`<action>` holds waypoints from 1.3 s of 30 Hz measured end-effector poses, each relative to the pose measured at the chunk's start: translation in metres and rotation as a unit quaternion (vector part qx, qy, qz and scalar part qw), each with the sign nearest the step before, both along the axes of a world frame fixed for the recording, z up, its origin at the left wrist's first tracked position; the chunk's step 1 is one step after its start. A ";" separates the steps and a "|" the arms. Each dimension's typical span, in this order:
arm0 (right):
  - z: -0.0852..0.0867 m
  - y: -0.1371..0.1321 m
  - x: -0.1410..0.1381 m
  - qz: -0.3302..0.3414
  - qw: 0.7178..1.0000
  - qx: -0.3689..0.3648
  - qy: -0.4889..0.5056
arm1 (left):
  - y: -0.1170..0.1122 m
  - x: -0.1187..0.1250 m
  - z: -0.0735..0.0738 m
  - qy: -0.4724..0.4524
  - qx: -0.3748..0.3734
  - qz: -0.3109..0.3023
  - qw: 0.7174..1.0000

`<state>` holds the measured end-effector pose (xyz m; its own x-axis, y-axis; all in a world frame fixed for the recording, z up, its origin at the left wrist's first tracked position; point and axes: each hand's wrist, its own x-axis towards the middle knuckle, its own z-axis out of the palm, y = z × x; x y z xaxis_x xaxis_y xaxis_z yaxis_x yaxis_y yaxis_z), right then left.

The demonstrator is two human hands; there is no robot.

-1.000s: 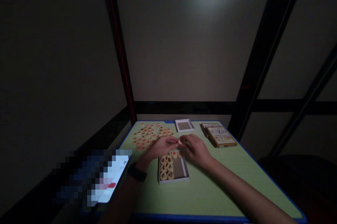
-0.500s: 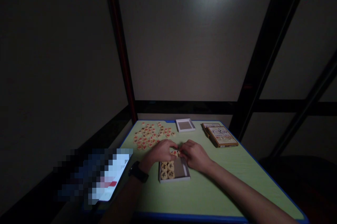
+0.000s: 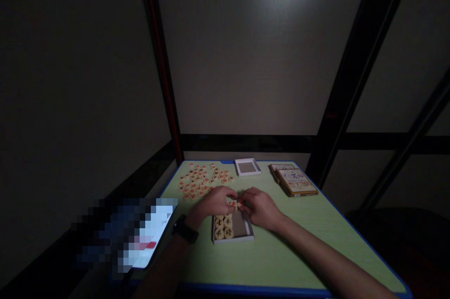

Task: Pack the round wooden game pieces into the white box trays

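Two hands have dropped since a second ago: your left hand (image 3: 214, 200) and right hand (image 3: 260, 207) now sit low at the far end of the tray (image 3: 242, 227) on the surface (image 3: 281, 252). Your left grip pinches a red-marked piece (image 3: 233, 203) above the tray's far row. Your right grip touches it, but I cannot tell whether it is clamped on.

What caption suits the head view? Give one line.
Left hand and right hand meet over round cream game pieces in a shallow white cardboard box on a green table.
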<state>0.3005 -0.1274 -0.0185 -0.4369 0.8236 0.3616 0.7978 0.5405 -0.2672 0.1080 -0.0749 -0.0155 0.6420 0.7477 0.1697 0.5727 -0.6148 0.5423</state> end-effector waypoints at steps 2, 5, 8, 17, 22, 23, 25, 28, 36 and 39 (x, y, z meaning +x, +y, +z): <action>0.002 -0.001 0.000 -0.003 1.000 -0.002 -0.001 | 0.000 0.000 0.000 -0.007 -0.008 0.003 1.000; 0.002 -0.001 0.000 -0.003 1.000 -0.002 0.000 | 0.002 -0.001 -0.001 -0.014 -0.014 0.004 1.000; 0.001 -0.001 0.000 -0.006 1.000 -0.001 -0.004 | 0.002 -0.002 -0.001 -0.015 -0.010 0.001 1.000; 0.000 0.000 0.000 -0.011 1.000 -0.006 -0.004 | 0.003 -0.002 -0.001 0.003 -0.027 0.011 1.000; 0.001 -0.001 0.000 -0.010 1.000 -0.009 -0.006 | 0.006 -0.002 -0.005 0.008 -0.020 0.010 1.000; 0.002 -0.001 0.000 -0.010 1.000 -0.010 -0.006 | 0.006 -0.003 -0.005 0.007 -0.018 0.009 1.000; 0.003 -0.002 -0.001 -0.011 1.000 -0.012 -0.005 | 0.005 -0.002 -0.005 0.006 -0.016 0.010 1.000; 0.003 -0.002 -0.002 -0.015 1.000 -0.016 0.001 | 0.003 -0.001 -0.003 0.008 -0.018 0.024 0.999; -0.004 0.004 0.002 -0.043 0.997 -0.044 0.039 | 0.003 -0.002 0.000 0.008 -0.030 0.039 0.999; -0.007 0.008 0.004 -0.059 0.995 -0.061 0.050 | 0.005 -0.003 -0.002 0.008 -0.037 0.046 0.998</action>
<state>0.3049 -0.1196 -0.0257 -0.3014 0.9078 0.2915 0.8202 0.4028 -0.4064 0.1054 -0.0696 -0.0172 0.5726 0.8135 0.1014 0.6338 -0.5178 0.5746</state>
